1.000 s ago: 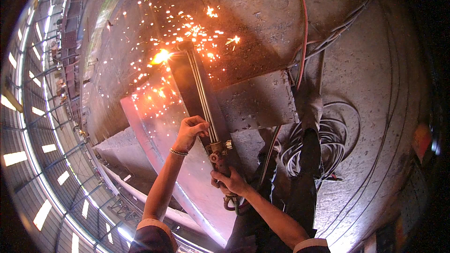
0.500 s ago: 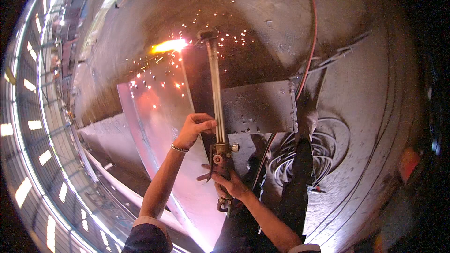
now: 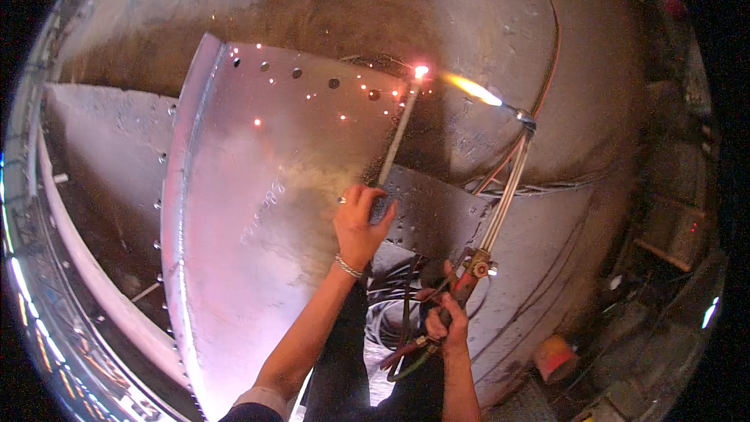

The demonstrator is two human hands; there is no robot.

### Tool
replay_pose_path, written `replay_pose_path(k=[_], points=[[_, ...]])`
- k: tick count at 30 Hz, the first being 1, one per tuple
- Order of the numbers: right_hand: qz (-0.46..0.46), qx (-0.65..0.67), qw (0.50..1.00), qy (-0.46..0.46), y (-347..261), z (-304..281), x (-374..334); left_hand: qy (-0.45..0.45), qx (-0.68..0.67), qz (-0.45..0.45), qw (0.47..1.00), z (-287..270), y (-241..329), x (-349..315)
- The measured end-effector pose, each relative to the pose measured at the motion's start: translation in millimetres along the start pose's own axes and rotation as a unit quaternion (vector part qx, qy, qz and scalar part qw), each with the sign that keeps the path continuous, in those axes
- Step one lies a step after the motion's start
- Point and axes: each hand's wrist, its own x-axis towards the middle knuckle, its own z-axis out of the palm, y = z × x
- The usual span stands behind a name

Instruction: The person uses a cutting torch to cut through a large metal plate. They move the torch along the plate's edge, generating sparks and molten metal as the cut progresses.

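A cutting torch (image 3: 505,187) with long metal tubes is in my right hand (image 3: 449,324), which wraps round its handle below the valve knobs. From the torch's angled head, a yellow flame (image 3: 473,89) points up and left. A pink-white glowing spot (image 3: 422,72) burns at the upper corner of a big steel plate (image 3: 258,164), with sparks scattered to its left. Thumb and fingers apart in a curve, my left hand (image 3: 364,227) is empty beside the plate's right edge; I cannot tell if it touches it. The torch is well to its right.
Several holes (image 3: 297,73) run along the plate's top. Behind my left hand stands a smaller steel plate (image 3: 437,203). Coiled hoses (image 3: 391,305) lie near my legs. A red hose (image 3: 556,47) runs up the right side; a red-orange object (image 3: 555,358) lies lower right.
The torch has swung right, away from the plate's corner, and its flame is now apart from the metal. My left hand has come off the torch's tubes. My view has shifted; sparks are fewer.
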Motion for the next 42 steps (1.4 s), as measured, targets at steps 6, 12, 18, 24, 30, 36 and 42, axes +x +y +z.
replay_pose_path(k=[6,12,18,24,30,36,42], points=[[-0.061,-0.124,0.987,0.086,-24.5,36.9,4.1,-0.039,0.014,0.04,0.998,7.5,-22.2,-7.8],[-0.07,-0.222,0.967,0.105,-35.8,82.1,11.1,-0.09,0.052,0.038,0.994,-1.5,-24.9,-6.3],[-0.051,-0.28,0.952,0.115,-39.9,123.4,24.8,-0.103,0.05,0.049,0.992,-2.6,-28.4,-3.6],[0.073,-0.293,0.939,0.166,-26.4,133.8,25.7,-0.164,0.011,0.021,0.986,-7.7,-28.4,-1.0],[0.108,-0.301,0.942,0.099,-5.7,143.9,27.0,-0.181,0.011,0.021,0.983,-8.6,-28.5,0.0],[0.105,-0.251,0.956,0.113,-3.9,153.3,28.1,-0.188,-0.017,-0.005,0.982,-5.9,-31.3,-0.6],[0.114,-0.228,0.963,0.084,-5.0,141.7,28.0,-0.186,0.0,-0.004,0.983,-3.6,-29.5,-0.1]])
